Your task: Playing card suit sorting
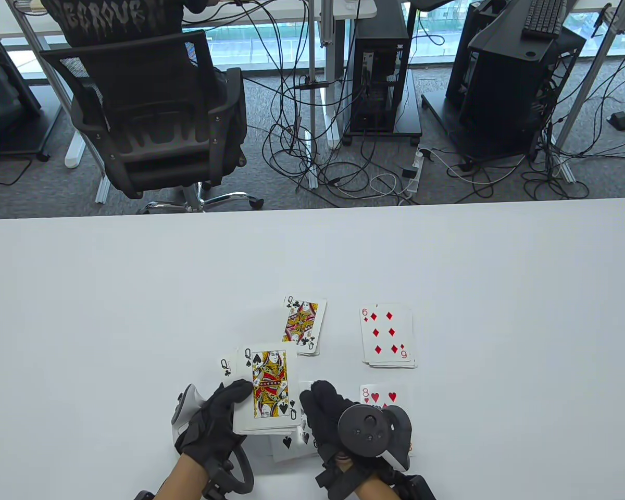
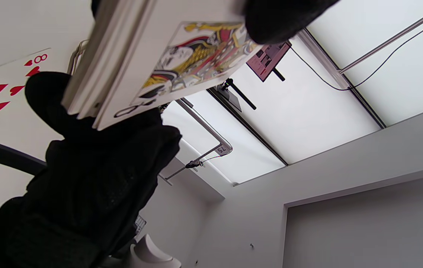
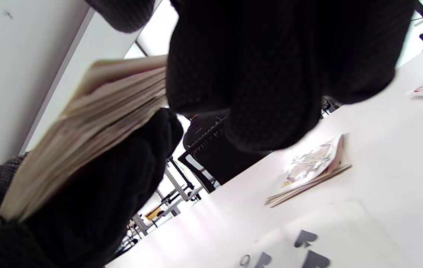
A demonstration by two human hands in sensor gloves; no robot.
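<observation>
The deck (image 1: 266, 396) is held face up above the desk in the left hand (image 1: 213, 422), its top card a queen of spades; a second card is fanned out at its left edge, showing a Q with a club. Beyond it, a small face-up pile topped by the queen of clubs (image 1: 303, 325) lies flat on the desk. To that pile's right lies a pile topped by the six of diamonds (image 1: 387, 335), and nearer the person one topped by the eight of hearts (image 1: 383, 396). Under the held deck lies a spade pile (image 1: 290, 442), mostly hidden.
</observation>
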